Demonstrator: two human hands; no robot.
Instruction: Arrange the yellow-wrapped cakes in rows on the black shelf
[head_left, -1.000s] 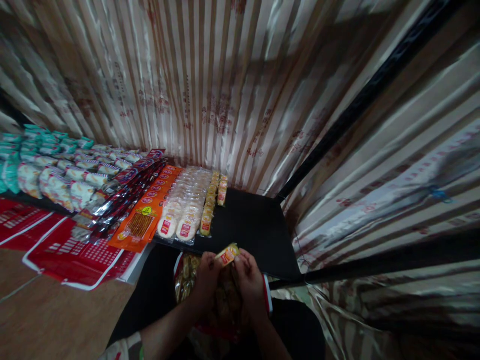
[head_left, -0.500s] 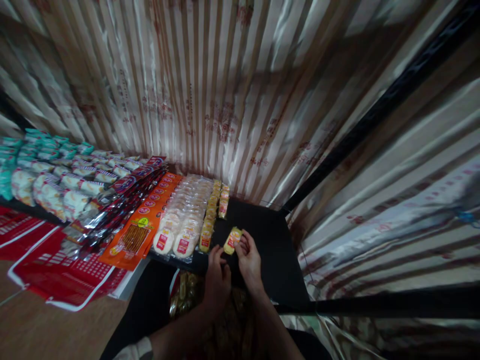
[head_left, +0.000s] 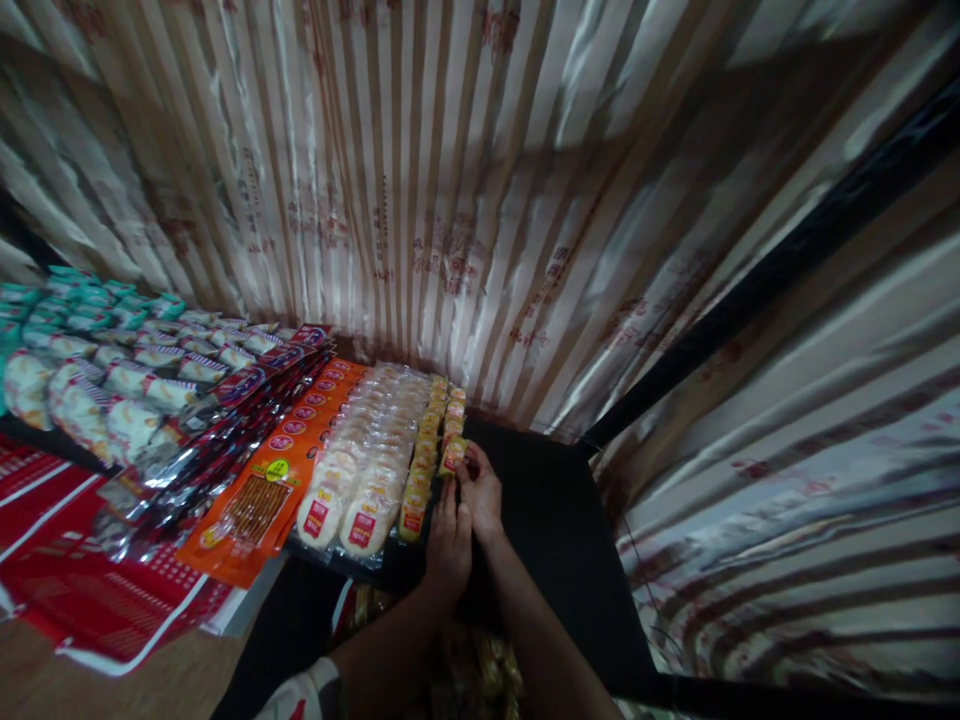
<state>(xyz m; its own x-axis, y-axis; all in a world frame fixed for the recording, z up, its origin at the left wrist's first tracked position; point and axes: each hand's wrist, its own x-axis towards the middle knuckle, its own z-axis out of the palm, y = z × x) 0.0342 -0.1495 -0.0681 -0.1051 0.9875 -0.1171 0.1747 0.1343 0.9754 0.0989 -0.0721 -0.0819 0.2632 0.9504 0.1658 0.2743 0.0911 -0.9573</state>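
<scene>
At the front of a short row of small yellow-wrapped snacks (head_left: 454,408), my right hand (head_left: 481,492) grips a small yellow snack packet (head_left: 452,458) with a red and orange label, pinching its right side. My left hand (head_left: 450,548) lies just below, fingers stretched toward the packet's near end; whether they touch it I cannot tell. To the left runs a longer row of the same yellow packets (head_left: 414,500). Beside that, two rows of round white crackers in clear wrap (head_left: 367,520) carry red labels. All rest on a black shelf (head_left: 551,540).
Farther left are orange stick-snack bags (head_left: 255,510), dark red bags (head_left: 255,400), white packets (head_left: 135,425) and teal packets (head_left: 82,300). A red basket (head_left: 127,600) stands below the shelf at left. Gold-wrapped packets (head_left: 495,670) show beneath my arms. A striped curtain (head_left: 450,200) and black pole (head_left: 712,330) border the shelf.
My right hand has carried the yellow packet away from me and slightly left, up to the short row. My left hand has followed, its fingers straighter. The view has shifted slightly.
</scene>
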